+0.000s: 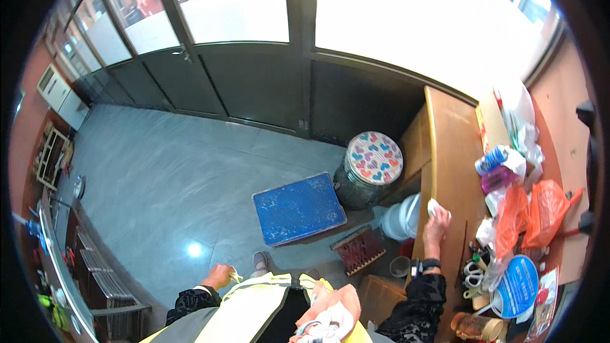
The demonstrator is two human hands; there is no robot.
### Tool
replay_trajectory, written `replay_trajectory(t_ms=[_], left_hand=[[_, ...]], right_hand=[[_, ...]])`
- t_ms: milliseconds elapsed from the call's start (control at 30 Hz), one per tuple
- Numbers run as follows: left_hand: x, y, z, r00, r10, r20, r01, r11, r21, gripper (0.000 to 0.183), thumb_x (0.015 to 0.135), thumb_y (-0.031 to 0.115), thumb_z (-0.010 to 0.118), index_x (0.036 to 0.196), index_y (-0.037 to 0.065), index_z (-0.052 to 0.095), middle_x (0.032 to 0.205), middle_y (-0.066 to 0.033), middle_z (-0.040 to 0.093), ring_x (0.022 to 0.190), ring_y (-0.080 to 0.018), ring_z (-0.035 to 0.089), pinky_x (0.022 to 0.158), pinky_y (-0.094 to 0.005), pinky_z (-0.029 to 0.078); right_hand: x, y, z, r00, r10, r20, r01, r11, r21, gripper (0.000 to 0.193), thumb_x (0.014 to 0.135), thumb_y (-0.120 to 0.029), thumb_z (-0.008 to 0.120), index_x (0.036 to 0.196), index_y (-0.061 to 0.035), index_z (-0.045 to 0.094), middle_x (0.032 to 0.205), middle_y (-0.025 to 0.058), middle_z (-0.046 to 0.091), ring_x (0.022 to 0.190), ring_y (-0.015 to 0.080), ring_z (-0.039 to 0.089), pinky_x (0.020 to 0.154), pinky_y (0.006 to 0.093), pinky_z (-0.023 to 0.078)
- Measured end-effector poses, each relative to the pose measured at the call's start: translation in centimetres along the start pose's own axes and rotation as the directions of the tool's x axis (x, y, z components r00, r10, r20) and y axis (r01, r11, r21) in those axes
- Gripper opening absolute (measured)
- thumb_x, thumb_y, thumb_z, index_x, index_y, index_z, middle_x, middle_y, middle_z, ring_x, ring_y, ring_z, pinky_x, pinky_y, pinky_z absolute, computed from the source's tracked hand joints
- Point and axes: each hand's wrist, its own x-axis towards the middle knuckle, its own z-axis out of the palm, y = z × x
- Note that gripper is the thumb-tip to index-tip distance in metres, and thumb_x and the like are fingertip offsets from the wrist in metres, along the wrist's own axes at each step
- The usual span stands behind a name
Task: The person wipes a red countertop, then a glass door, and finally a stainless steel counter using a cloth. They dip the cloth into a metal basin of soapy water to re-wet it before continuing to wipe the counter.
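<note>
My right hand [436,227] rests at the left edge of the wooden desk [454,171], its fingers closed round a small white wad [433,206]; whether it is cloth or paper I cannot tell. There is a dark band on that wrist. Low beside my yellow vest, my left hand [218,276] pinches a small pale yellow, cloth-like piece [236,275], mostly hidden by the fingers. Along the desk's right side lie orange plastic bags [545,211], a blue-and-white spray can [491,160], scissors [473,274], a round blue fan [518,286] and a brown jar [476,327].
On the grey floor stand a blue-topped low stool [298,209], a round bin with a heart-patterned lid [375,157], a white bucket [401,217] and a dark red slatted stool [358,250]. A glass-and-dark-panel partition [248,82] runs across the back.
</note>
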Motion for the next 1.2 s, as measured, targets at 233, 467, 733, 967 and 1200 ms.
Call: replay_trajectory(t_ms=[233, 467, 733, 967, 1200], left_hand=[[-0.2, -7.8, -0.2, 0.992, 0.0, -0.123, -0.013, 0.994, -0.106, 0.024, 0.079, 0.009, 0.068, 0.1, 0.016, 0.076, 0.095, -0.015, 0.073, 0.09, -0.0363, 0.069, 0.079, -0.0454, 0.057], [-1.9, -17.4, -0.9, 0.958, -0.221, -0.18, 0.173, 0.953, -0.249, 0.024, 0.079, 0.012, 0.069, 0.1, 0.019, 0.077, 0.095, -0.014, 0.073, 0.091, -0.0363, 0.069, 0.081, -0.0463, 0.056], [-4.9, -25.4, 1.0, 0.903, -0.353, -0.244, 0.26, 0.903, -0.343, 0.019, 0.077, 0.017, 0.073, 0.096, 0.019, 0.078, 0.09, -0.0133, 0.073, 0.086, -0.0358, 0.07, 0.077, -0.0468, 0.057], [-4.7, -25.4, 3.3, 0.86, -0.49, -0.143, 0.33, 0.748, -0.575, 0.018, 0.076, 0.021, 0.075, 0.094, 0.018, 0.078, 0.088, -0.0146, 0.073, 0.086, -0.0354, 0.071, 0.076, -0.046, 0.057], [-3.4, -27.0, -0.8, 0.807, -0.588, -0.056, 0.392, 0.604, -0.694, 0.022, 0.077, 0.026, 0.074, 0.094, 0.013, 0.077, 0.09, -0.017, 0.072, 0.088, -0.0366, 0.07, 0.075, -0.0427, 0.056]], right_hand=[[-5.4, -3.7, -0.2, 0.999, 0.027, 0.029, -0.025, 0.997, -0.074, 0.023, 0.086, 0.0, 0.052, 0.103, -0.0029, 0.067, 0.106, 0.0182, 0.063, 0.103, 0.0386, 0.055, 0.093, 0.0496, 0.044], [-20.0, -18.2, 10.1, 0.873, 0.045, 0.485, -0.217, 0.927, 0.305, 0.022, 0.088, -0.019, 0.055, 0.089, -0.0023, 0.069, 0.083, 0.0188, 0.07, 0.08, 0.0388, 0.066, 0.074, 0.0465, 0.052], [-18.0, -37.5, 18.6, 0.584, -0.038, 0.811, -0.515, 0.755, 0.406, 0.024, 0.09, -0.018, 0.061, 0.103, -0.0003, 0.07, 0.096, 0.0151, 0.073, 0.089, 0.0237, 0.07, 0.083, 0.0365, 0.053], [-9.5, -41.9, 23.0, 0.551, 0.033, 0.834, -0.417, 0.877, 0.241, 0.022, 0.094, -0.018, 0.06, 0.098, 0.0021, 0.067, 0.091, 0.0117, 0.07, 0.085, 0.02, 0.066, 0.078, 0.0363, 0.052], [-7.6, -49.8, 33.9, 0.319, 0.045, 0.947, -0.913, 0.282, 0.294, 0.019, 0.1, -0.016, 0.056, 0.11, -0.0019, 0.063, 0.098, 0.0072, 0.067, 0.084, 0.019, 0.065, 0.077, 0.0358, 0.056]])
